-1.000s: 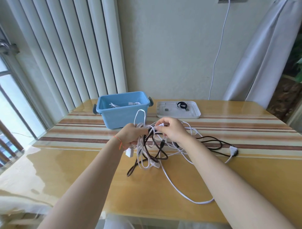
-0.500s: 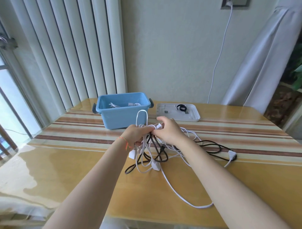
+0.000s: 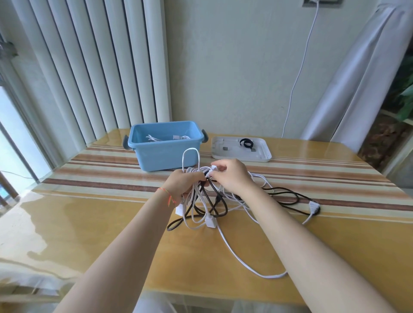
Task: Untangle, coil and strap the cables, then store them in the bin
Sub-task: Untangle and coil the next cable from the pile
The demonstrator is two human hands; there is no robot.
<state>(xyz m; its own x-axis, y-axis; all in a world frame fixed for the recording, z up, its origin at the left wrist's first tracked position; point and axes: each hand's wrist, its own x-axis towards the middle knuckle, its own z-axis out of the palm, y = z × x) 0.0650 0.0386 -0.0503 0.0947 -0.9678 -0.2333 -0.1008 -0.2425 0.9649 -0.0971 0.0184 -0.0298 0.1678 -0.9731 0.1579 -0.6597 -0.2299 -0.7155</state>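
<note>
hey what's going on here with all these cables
A person is untangling a knot of white and black cables over a wooden table. The left hand grips the bunch while the right hand pinches a white plug. The blue bin behind already holds some cable; a white lid lies beside it.

Wooden table [image 3: 111, 234] with a glossy top and a striped runner [image 3: 312, 178] across it, under and beyond the hands. White vertical blinds [image 3: 89, 67] far left of the hands, window [image 3: 13, 134] past them. Pale wall [image 3: 234, 67] straight ahead, with an outlet [image 3: 321, 1] high up to the right and a thin white cord [image 3: 299, 76] hanging down from it behind the table. White curtain [image 3: 362, 78] far right, green plant [image 3: 406, 98] at the edge beyond it.
</note>
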